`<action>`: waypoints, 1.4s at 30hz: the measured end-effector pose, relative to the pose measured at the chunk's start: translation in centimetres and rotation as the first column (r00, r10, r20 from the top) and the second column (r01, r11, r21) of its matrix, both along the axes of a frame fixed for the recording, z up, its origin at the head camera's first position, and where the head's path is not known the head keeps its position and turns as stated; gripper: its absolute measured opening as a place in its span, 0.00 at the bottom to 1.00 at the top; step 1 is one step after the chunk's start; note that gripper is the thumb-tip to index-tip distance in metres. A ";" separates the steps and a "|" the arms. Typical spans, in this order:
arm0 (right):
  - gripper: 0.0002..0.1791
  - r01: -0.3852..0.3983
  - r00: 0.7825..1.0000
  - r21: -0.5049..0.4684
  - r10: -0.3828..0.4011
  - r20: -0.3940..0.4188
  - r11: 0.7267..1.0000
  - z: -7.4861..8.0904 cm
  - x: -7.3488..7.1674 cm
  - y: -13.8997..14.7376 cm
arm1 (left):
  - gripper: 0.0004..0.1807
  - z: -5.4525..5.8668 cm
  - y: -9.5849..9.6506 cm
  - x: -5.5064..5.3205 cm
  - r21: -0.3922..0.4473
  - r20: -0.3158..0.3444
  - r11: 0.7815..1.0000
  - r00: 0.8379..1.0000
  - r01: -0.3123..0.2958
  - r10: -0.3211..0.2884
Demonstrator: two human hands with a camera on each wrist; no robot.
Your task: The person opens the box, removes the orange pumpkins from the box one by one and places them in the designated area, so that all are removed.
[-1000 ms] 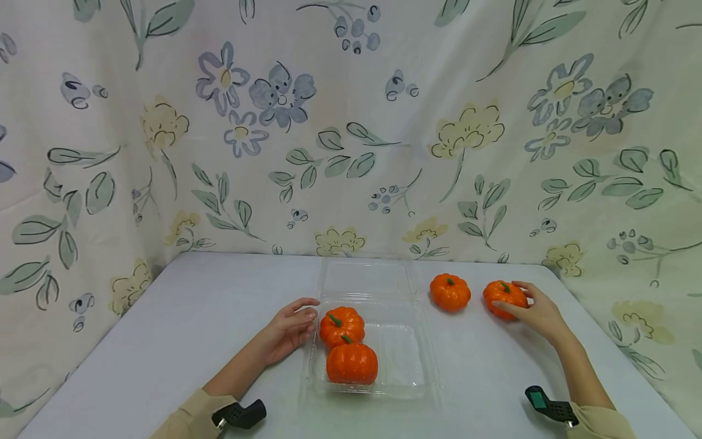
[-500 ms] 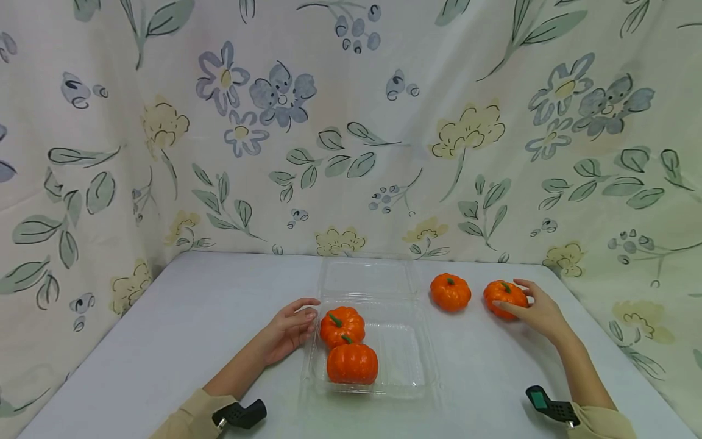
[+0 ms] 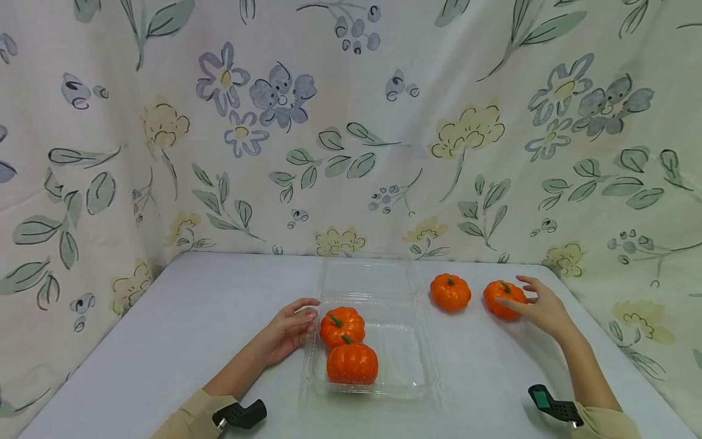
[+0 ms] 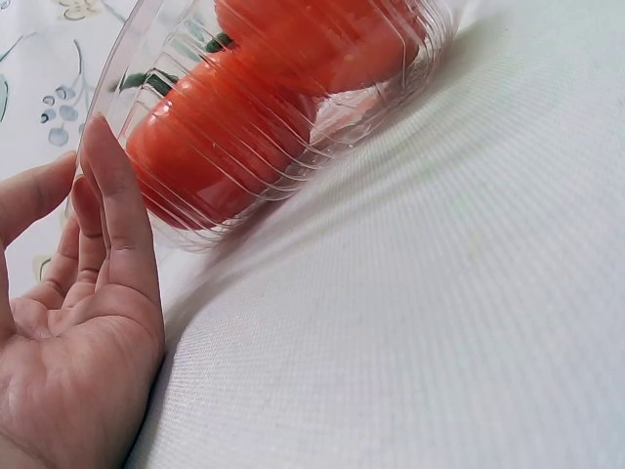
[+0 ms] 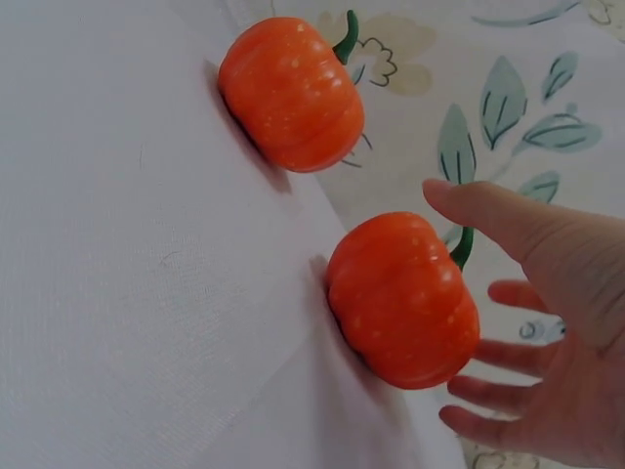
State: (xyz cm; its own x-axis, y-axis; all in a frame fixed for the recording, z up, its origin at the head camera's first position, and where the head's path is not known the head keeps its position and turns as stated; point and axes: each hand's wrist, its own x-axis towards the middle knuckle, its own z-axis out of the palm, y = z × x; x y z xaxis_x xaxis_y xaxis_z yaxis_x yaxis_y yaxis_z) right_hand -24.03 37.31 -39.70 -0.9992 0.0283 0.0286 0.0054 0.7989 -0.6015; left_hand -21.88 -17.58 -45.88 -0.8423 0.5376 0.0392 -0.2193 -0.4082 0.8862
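Observation:
A clear plastic clamshell box lies with its lid folded back on the white table. Inside, along its left side, sit two small orange pumpkins, a rear pumpkin and a front pumpkin. My left hand is at the box's left wall, its loosely bent fingertips right at the rim. On the right, my right hand is spread beside the far-right pumpkin, thumb and fingers apart. In the right wrist view, a gap shows between the thumb and this pumpkin, which rests on the table.
Another orange pumpkin with a green stem stands between the box and the far-right pumpkin. The raised lid lies toward the table's back edge. A flowered cloth hangs behind the table and along its sides.
My right hand has loosened from the far-right pumpkin and drawn slightly right, with thumb and fingers wider apart. The pumpkins, the box and my left hand stay where they were.

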 end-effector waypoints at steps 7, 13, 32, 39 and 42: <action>0.49 -0.008 1.000 0.001 0.008 -0.021 1.000 1.0 0.2 -0.4 | 0.14 0.1 0.1 0.1 -0.009 0.014 1.000 1.000 -0.012 0.012; 0.49 -0.001 0.999 0.011 0.002 -0.035 1.000 1.8 0.5 -1.1 | 0.13 0.0 0.1 0.0 -0.002 0.018 1.000 1.000 -0.007 0.007; 0.48 -0.018 0.991 0.011 0.020 -0.131 1.000 3.4 1.3 -3.1 | 0.12 0.1 0.2 0.0 -0.001 0.023 1.000 1.000 0.001 0.000; 0.48 -0.027 0.989 -0.004 0.026 -0.145 1.000 4.2 1.7 -4.3 | 0.12 0.1 0.1 0.0 -0.007 0.025 1.000 1.000 -0.005 0.005; 0.49 -0.033 0.988 -0.003 0.032 -0.152 0.999 4.6 1.8 -4.7 | 0.12 0.1 0.1 0.0 -0.007 0.025 1.000 1.000 -0.006 0.007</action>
State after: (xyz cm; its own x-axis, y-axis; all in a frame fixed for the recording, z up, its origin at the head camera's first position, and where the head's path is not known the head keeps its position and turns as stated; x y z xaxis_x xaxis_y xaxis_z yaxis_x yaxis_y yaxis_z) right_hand -22.28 32.61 -35.10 -0.9837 -0.0032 0.1800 -0.1121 0.7937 -0.5980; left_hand -21.91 -17.50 -45.77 -0.8465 0.5322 0.0147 -0.2384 -0.4035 0.8834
